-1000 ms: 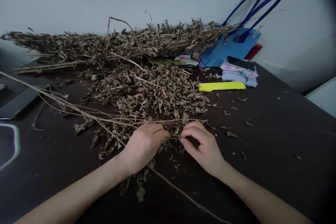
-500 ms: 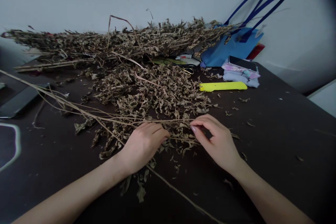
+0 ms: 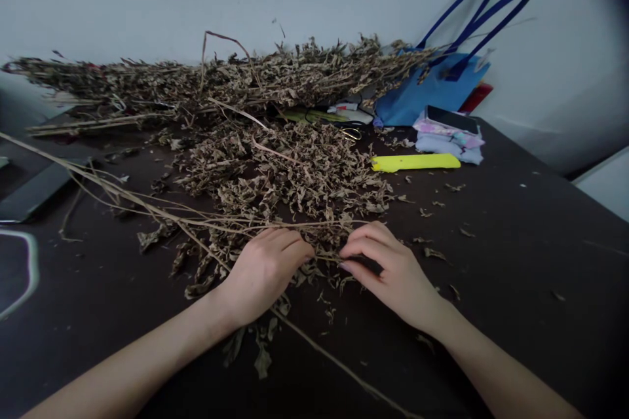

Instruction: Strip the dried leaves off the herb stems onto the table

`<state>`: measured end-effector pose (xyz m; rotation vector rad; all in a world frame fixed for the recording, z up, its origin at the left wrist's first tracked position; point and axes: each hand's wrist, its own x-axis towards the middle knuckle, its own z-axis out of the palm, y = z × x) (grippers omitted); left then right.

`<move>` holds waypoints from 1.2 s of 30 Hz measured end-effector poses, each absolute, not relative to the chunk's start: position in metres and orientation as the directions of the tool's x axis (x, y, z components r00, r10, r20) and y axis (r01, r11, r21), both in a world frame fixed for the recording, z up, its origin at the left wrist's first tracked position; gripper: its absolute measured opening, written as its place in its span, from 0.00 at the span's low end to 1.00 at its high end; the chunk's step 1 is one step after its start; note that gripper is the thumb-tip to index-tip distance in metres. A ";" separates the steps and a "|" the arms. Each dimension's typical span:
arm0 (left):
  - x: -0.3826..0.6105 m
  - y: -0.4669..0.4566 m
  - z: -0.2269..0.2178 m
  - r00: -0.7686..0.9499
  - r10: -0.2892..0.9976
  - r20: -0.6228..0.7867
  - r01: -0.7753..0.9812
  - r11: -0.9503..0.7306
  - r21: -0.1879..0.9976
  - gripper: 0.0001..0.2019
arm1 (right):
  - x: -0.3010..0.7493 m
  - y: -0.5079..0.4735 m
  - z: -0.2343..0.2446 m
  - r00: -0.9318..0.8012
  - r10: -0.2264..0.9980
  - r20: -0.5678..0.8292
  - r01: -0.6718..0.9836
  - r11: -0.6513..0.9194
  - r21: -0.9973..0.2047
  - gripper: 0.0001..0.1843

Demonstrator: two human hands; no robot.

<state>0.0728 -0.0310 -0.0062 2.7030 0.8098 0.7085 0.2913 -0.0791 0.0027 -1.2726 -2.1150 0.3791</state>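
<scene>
My left hand [image 3: 269,262] is closed round the long dried plant stems [image 3: 167,215], which run off to the far left; its fingertips are partly hidden. Facing it from the right, my right hand [image 3: 386,268] pinches a thin stem with thumb and fingers close to the left fingertips. Under and behind both hands lies a loose heap of dried leaves [image 3: 295,170]. A separate long stem [image 3: 339,363] slants from under my left hand to the bottom edge, with a few greenish dried leaves [image 3: 263,361] hanging beside it.
A large bundle of dried stalks [image 3: 221,82] lies along the wall. To the right are a yellow-handled cutter [image 3: 417,162], a phone [image 3: 452,119] on folded cloth, scissors [image 3: 351,134] and a blue bag [image 3: 417,95]. A dark flat object [image 3: 44,186] lies at left.
My right hand has moved left and slightly down, nearer to my left hand, onto a lower stem. The left hand stays almost in place.
</scene>
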 end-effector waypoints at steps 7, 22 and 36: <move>0.072 -0.031 -0.006 0.736 0.564 0.374 0.464 -0.823 0.327 0.07 | 0.291 -0.079 -0.001 -0.323 0.883 0.341 0.716 0.463 -0.522 0.03; 0.071 -0.030 -0.009 0.757 0.560 0.336 0.463 -0.824 0.327 0.08 | 0.287 -0.081 -0.001 -0.284 0.907 0.313 0.681 0.420 -0.600 0.05; 0.072 -0.029 -0.008 0.722 0.578 0.379 0.469 -0.813 0.346 0.06 | 0.286 -0.078 -0.011 -0.139 0.946 0.293 0.487 0.323 -0.811 0.05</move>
